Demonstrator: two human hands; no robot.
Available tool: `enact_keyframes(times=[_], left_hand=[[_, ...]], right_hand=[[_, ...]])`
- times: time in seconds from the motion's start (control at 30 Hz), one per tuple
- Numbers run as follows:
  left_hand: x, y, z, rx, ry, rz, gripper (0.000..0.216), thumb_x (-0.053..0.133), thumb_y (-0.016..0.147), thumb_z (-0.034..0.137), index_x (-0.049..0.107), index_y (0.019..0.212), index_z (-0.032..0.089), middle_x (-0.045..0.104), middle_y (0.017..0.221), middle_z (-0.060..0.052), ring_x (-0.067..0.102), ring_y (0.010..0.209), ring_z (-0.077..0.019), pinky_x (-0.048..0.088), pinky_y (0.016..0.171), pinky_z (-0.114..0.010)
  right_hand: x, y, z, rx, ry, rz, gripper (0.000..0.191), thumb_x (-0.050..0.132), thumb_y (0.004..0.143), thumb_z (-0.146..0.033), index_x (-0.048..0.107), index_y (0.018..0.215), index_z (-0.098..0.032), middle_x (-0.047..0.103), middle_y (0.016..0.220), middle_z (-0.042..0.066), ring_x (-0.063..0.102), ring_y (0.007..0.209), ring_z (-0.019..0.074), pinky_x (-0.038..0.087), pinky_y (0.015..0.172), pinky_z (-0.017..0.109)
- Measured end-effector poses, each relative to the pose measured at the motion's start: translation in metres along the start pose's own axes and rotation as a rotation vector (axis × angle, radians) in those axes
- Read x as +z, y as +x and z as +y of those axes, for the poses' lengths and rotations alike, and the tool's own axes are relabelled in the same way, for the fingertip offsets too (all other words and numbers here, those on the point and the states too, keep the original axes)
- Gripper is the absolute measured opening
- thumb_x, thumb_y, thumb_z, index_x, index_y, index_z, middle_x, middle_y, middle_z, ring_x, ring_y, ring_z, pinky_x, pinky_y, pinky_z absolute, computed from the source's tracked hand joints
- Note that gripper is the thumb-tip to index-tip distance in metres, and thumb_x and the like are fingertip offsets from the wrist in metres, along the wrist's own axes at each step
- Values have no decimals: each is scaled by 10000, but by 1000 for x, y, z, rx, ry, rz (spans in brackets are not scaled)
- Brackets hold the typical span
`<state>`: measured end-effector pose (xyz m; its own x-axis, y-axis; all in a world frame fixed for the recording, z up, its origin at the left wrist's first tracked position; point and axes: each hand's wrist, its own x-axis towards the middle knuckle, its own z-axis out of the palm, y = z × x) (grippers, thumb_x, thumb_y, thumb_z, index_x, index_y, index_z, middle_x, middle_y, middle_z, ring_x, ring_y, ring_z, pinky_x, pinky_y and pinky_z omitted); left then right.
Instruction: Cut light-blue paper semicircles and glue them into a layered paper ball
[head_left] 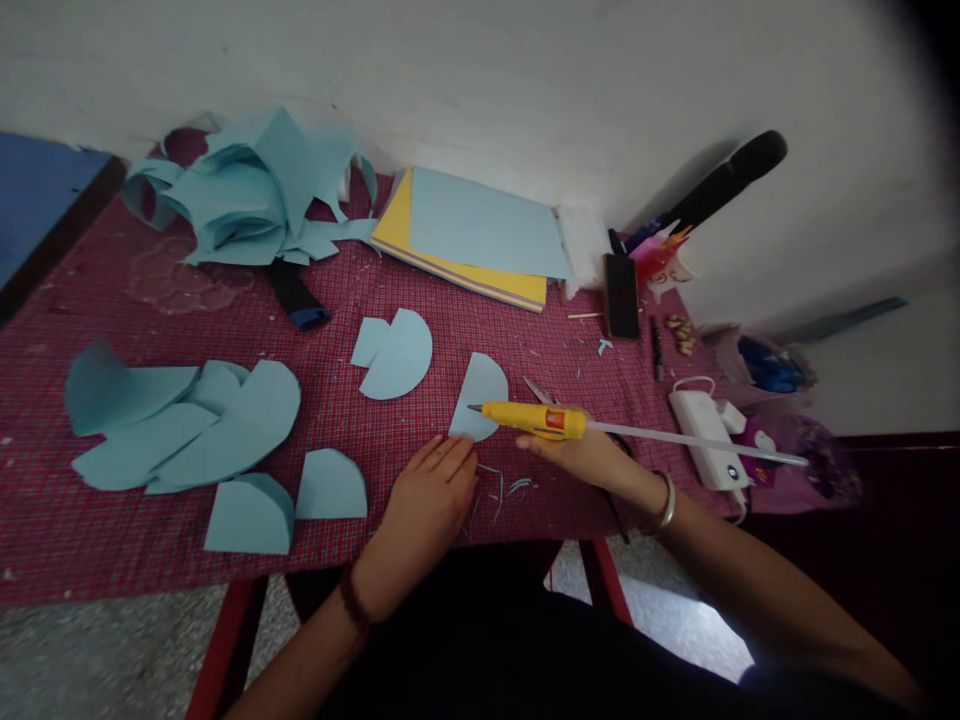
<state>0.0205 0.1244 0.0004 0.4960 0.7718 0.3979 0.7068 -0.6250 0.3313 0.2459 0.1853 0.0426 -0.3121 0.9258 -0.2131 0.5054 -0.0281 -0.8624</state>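
Observation:
My right hand (592, 455) is closed around a yellow hot glue gun (551, 420), and a long glue stick (697, 438) sticks out of its back end. The gun's nozzle is over a light blue paper half circle (480, 390). Flat on the table, with fingers stretched out, my left hand (435, 490) has its fingertips at the lower edge of that piece. Left of it lie a quarter-circle paper piece (332, 485) and a quarter-round stack (250, 515). Another cut piece with a rounded side (401, 355) lies farther back. Scissors (536, 390) are partly hidden behind the gun.
Crumpled blue paper offcuts (247, 190) are heaped at the back left, larger cut pieces (225, 430) below them. A stack of coloured sheets (480, 220) lies by the wall. To the right are a phone (621, 297), a power strip (705, 435) and a cup of tools (671, 270).

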Motion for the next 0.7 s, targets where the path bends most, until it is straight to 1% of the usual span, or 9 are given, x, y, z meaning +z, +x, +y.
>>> enact_keyframes(times=[0.1,0.2,0.33,0.4,0.47,0.6,0.7], left_hand=[[0,0,0,4,4,-7,244,505,902,131,656,1091,95,685,1206,-133,653,1095,-248,513,993,-431],[-1,1,0,-4,-3,-13,242,508,900,134,658,1087,101,684,1208,-129,653,1093,-249,515,990,-435],[-2,1,0,-11,-13,-25,245,494,905,132,661,1081,98,684,1205,-133,644,1109,-251,508,1002,-439],[-2,0,0,-11,-14,-19,245,489,910,136,662,1080,98,685,1204,-133,645,1108,-252,513,996,-440],[-1,0,0,-15,-15,-9,243,492,913,143,663,1081,104,686,1204,-127,648,1102,-252,519,987,-440],[0,-1,0,-19,-21,-1,240,515,901,133,661,1089,102,687,1202,-125,647,1103,-252,519,989,-440],[0,-1,0,-18,-22,1,237,519,899,131,662,1086,98,689,1195,-126,647,1100,-251,519,990,-440]], right_hand=[[-3,-2,-1,-22,-1,-52,305,724,756,-369,690,1012,-207,737,945,59,696,830,221,584,782,406],[-2,-2,-3,10,30,-72,331,720,755,-373,682,1033,-198,739,940,61,697,813,218,592,760,391],[1,0,-3,34,29,19,304,722,733,-373,700,982,-199,756,935,62,711,825,235,599,770,400],[1,1,-3,42,15,40,305,714,739,-377,704,985,-197,762,941,64,716,844,242,600,786,405],[-2,1,-3,46,-7,37,335,701,753,-388,703,1027,-196,763,968,66,716,868,244,599,797,403],[-7,1,-2,-7,-1,1,383,674,789,-392,680,1131,-218,744,1077,55,698,970,233,573,877,400],[-8,2,0,-46,-61,-34,393,629,831,-381,657,1182,-208,737,1097,70,696,970,232,569,884,416]])
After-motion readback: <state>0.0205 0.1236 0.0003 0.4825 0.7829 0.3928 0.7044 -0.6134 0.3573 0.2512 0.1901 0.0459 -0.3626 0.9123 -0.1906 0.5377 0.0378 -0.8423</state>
